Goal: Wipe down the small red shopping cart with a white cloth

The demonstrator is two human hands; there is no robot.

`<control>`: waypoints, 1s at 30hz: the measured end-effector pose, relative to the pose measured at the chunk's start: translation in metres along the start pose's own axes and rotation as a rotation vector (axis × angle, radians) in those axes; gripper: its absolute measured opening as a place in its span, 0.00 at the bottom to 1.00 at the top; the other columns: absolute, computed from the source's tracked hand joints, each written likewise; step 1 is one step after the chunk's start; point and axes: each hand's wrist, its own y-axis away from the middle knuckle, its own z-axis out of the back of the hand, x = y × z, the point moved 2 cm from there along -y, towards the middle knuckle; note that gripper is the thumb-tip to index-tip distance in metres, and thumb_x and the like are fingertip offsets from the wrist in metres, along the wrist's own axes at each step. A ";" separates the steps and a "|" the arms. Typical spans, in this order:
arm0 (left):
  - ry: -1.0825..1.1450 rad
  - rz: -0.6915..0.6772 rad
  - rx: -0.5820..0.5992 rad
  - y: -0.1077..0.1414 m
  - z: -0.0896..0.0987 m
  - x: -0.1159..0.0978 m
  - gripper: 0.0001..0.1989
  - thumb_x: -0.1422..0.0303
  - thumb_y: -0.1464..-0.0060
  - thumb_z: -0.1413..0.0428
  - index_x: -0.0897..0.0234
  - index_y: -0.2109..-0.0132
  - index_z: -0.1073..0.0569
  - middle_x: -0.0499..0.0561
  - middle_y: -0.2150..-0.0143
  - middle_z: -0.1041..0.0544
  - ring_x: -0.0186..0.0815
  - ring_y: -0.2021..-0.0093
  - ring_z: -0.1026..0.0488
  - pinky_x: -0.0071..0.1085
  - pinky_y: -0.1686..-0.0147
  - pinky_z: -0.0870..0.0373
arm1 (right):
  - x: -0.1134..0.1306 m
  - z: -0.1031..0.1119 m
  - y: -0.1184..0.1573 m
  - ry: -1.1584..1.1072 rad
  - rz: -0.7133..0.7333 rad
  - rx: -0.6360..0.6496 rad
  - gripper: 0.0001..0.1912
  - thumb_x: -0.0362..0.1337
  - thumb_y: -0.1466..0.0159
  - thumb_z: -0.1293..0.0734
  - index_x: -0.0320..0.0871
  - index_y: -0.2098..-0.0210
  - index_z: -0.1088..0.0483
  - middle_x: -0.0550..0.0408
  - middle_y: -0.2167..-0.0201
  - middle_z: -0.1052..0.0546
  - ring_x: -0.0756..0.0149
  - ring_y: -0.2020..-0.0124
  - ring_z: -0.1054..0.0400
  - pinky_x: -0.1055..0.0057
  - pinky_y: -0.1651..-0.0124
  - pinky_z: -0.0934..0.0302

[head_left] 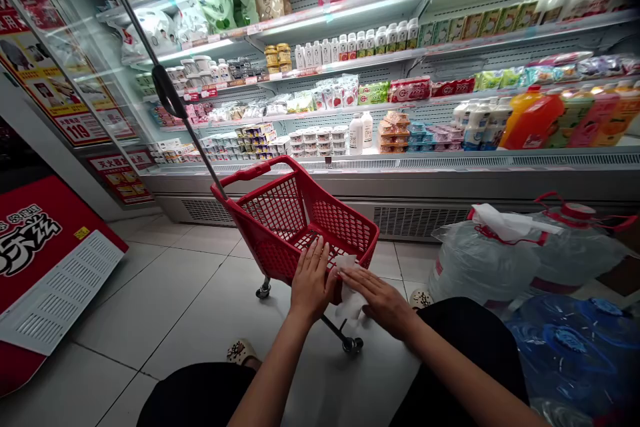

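A red shopping cart (330,219) with a slatted plastic basket stands in front of me. My left hand (313,280) lies against the rim of its near side, fingers stretched out and pointing up. Just right of it, my right hand (380,297) is on a crumpled white tissue (350,303) at the near corner of the basket. Its fingers point left, and part of the tissue hangs below them. The basket holds nothing that I can see. A long metal pole (200,147) with a black grip rises from the cart's handle side.
A refrigerated shelf (320,170) with bottles, cups and bags runs behind the cart. Large wrapped water bottles (493,257) and blue water jugs (570,340) stand at the right. A red cabinet (45,247) is at the left. My knees flank the cart's near side.
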 end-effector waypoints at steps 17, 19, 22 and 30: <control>0.049 0.003 0.076 -0.003 0.003 -0.002 0.53 0.56 0.43 0.38 0.67 0.22 0.58 0.63 0.21 0.53 0.51 0.21 0.57 0.54 0.25 0.56 | -0.008 -0.012 -0.020 -0.100 -0.066 -0.001 0.35 0.32 0.27 0.43 0.48 0.23 0.55 0.53 0.25 0.42 0.63 0.25 0.49 0.52 0.24 0.50; 0.054 -0.019 0.091 0.000 0.007 -0.001 0.52 0.54 0.42 0.38 0.66 0.22 0.58 0.62 0.21 0.53 0.50 0.21 0.56 0.53 0.25 0.55 | -0.026 -0.004 -0.017 -0.083 -0.026 0.040 0.33 0.32 0.26 0.44 0.49 0.23 0.53 0.54 0.26 0.41 0.65 0.25 0.49 0.52 0.24 0.51; 0.063 -0.040 0.106 0.003 0.011 -0.002 0.53 0.51 0.41 0.38 0.64 0.22 0.58 0.60 0.21 0.53 0.50 0.21 0.56 0.53 0.25 0.54 | -0.073 0.005 -0.013 -0.011 -0.086 0.021 0.30 0.34 0.24 0.46 0.50 0.24 0.51 0.53 0.27 0.39 0.65 0.26 0.48 0.51 0.24 0.50; 0.055 -0.042 0.109 0.005 0.012 -0.007 0.53 0.52 0.42 0.38 0.63 0.22 0.59 0.60 0.21 0.54 0.50 0.21 0.56 0.53 0.25 0.56 | -0.135 0.001 -0.021 0.163 -0.246 -0.085 0.29 0.36 0.24 0.46 0.52 0.25 0.48 0.53 0.28 0.37 0.61 0.26 0.46 0.47 0.26 0.49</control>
